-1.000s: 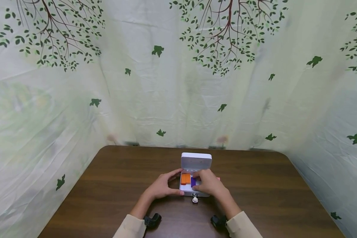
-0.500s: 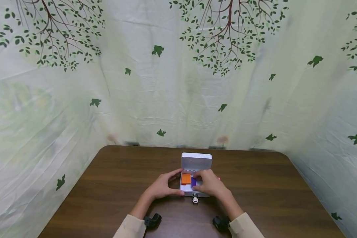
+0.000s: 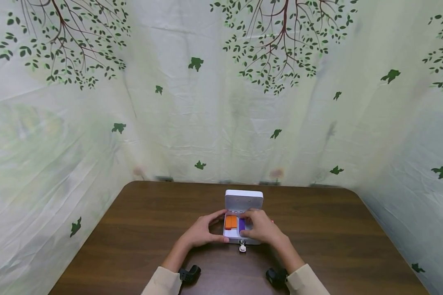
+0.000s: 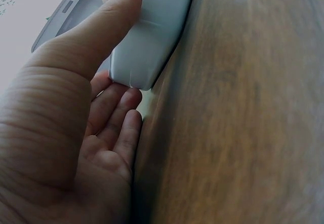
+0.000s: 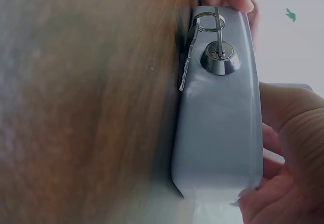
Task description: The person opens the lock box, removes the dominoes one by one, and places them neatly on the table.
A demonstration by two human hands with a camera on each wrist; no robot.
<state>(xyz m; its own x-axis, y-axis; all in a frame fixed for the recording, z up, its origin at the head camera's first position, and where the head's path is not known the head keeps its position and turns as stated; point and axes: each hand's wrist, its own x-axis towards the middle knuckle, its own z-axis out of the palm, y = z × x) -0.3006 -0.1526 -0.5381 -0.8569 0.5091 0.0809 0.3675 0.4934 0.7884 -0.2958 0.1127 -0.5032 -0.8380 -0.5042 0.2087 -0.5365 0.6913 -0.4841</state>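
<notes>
A small white metal lock box stands on the table with its lid raised at the back. My left hand holds the box's left side, thumb at the front corner and fingertips at the back corner. Inside, orange blocks lie side by side at the left. To their right is a narrow purple block, which my right hand pinches lengthwise between thumb and fingers. That hand hides the right part of the box. In the right wrist view its thumb reaches over the rim, other fingers by the outer side.
A key on a ring sits in the round lock on the box's front, with another key hanging beside it. A bit of pink shows past my right hand. The brown wooden table ends at a leaf-print curtain.
My right hand and the purple block have shifted slightly to the right, widening the gap beside the orange blocks. The left hand keeps its hold on the box.
</notes>
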